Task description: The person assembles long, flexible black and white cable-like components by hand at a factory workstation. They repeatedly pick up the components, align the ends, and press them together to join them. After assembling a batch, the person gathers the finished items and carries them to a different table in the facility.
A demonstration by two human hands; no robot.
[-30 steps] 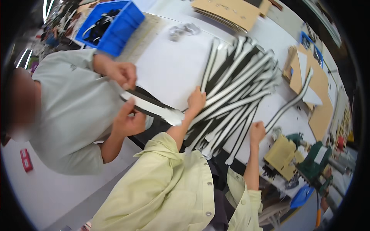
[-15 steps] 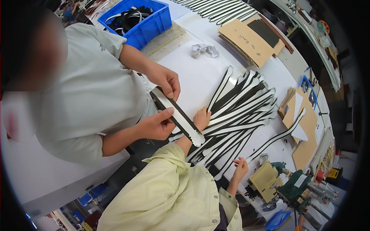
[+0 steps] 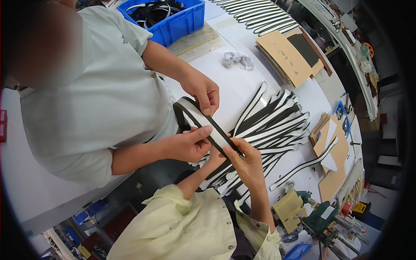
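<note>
A black strap with a white centre stripe (image 3: 200,118) is bent into a curve in front of a co-worker, whose two hands (image 3: 202,92) grip it along its length. My right hand (image 3: 248,164) pinches the strap's near end between thumb and fingers. Under that end lies my left hand (image 3: 215,158); its fingers are hidden behind the strap and my right hand. Beside both hands, a heap of similar black-and-white straps (image 3: 277,125) spreads over the white table (image 3: 225,106).
A single strap (image 3: 303,167) lies apart at the right, close to a green clamp-like machine (image 3: 321,214). Cardboard sheets (image 3: 286,56) and a crumpled white cloth (image 3: 238,60) lie farther back. A blue crate (image 3: 184,21) holds more straps; several others lie in a row behind.
My right hand has moved left and up from beside the heap and taken hold of the strap's end. The co-worker's strap is now bent more, and the view has shifted slightly.
</note>
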